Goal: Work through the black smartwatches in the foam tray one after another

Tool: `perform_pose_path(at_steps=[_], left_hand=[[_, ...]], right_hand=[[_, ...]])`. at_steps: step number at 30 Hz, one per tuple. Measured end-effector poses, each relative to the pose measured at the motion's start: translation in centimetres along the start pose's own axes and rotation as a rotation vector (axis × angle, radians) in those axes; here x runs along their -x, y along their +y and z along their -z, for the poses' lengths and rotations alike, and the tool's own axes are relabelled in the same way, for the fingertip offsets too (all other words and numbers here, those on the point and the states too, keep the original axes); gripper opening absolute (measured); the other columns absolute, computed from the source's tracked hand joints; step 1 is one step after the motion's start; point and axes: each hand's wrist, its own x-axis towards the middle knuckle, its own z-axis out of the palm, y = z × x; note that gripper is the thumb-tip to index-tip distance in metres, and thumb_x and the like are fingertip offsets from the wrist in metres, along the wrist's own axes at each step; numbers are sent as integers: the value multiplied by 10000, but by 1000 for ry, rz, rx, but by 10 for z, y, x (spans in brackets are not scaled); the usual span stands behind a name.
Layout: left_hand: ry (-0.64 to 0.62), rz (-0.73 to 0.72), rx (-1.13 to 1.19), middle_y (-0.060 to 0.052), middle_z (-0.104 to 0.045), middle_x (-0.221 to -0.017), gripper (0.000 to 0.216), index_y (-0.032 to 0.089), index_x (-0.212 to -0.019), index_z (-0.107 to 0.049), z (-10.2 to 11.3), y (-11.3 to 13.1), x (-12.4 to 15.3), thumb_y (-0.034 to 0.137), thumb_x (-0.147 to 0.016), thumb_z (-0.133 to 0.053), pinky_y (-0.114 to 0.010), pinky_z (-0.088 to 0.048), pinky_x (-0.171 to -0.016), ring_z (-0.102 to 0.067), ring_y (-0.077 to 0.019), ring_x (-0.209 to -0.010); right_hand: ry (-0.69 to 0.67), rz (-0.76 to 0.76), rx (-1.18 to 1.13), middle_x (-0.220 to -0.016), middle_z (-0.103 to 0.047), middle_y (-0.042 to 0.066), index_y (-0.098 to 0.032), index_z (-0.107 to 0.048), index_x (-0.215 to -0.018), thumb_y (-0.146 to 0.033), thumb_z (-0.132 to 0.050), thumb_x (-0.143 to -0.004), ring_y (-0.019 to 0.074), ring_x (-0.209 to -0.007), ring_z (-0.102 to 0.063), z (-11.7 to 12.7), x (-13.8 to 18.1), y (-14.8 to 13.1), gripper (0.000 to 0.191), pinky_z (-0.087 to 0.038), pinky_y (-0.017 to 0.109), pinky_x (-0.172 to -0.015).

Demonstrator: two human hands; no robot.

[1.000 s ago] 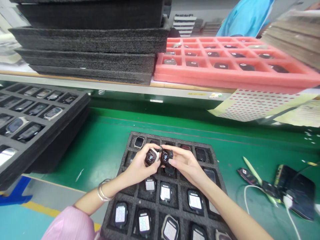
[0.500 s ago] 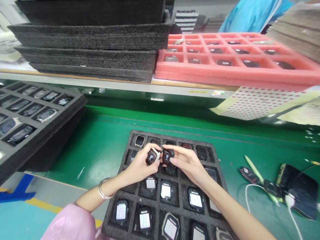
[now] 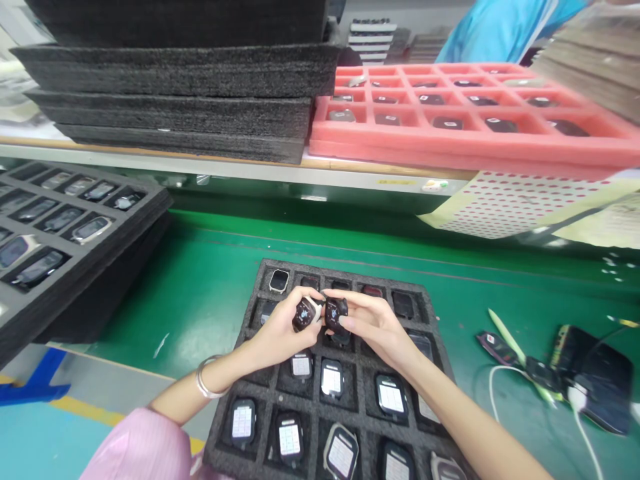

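Between thumb and fingers, my left hand (image 3: 287, 327) grips a smartwatch with a light-coloured case (image 3: 306, 313), its dark screen lit with a small graphic. Right beside it, a black smartwatch (image 3: 335, 313) with a similar lit screen is pinched in my right hand (image 3: 373, 320). The two watches are held side by side, faces up, above a dark grey foam tray (image 3: 313, 407). Several watches sit in the tray's compartments, and the nearer ones, such as this black watch (image 3: 290, 440), show white grid screens. My hands and forearms hide part of the tray.
At left, another foam tray of watches (image 3: 90, 257) stands raised. A shelf above the green bench (image 3: 210, 287) bears stacked black foam (image 3: 190, 73) and a pink foam tray (image 3: 450, 150). A black device (image 3: 600, 380) with white cables lies right. Someone's blue sleeve (image 3: 490, 33) shows behind.
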Motion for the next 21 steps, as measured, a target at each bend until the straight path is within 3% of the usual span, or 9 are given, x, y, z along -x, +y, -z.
perform_pose_path(at_steps=[8, 21], left_hand=[[36, -27, -69, 20, -506, -826, 347, 195, -1099, -461, 2, -2, 1, 69, -782, -524, -213, -363, -622, -477, -108, -691], [76, -43, -116, 23, -497, -824, 356, 201, -1118, -470, 4, -1, 3, 83, -789, -535, -213, -373, -611, -468, -105, -675]], right_hand=[[8, -3, -4, -1026, -699, 90, -232, -601, -1243, -198, -668, -837, 233, -901, -660, 1, 0, -1, 412, -546, 351, -762], [26, -23, -31, -1030, -694, 96, -222, -608, -1234, -192, -674, -830, 230, -880, -661, 2, 2, -1, 410, -556, 352, -739]])
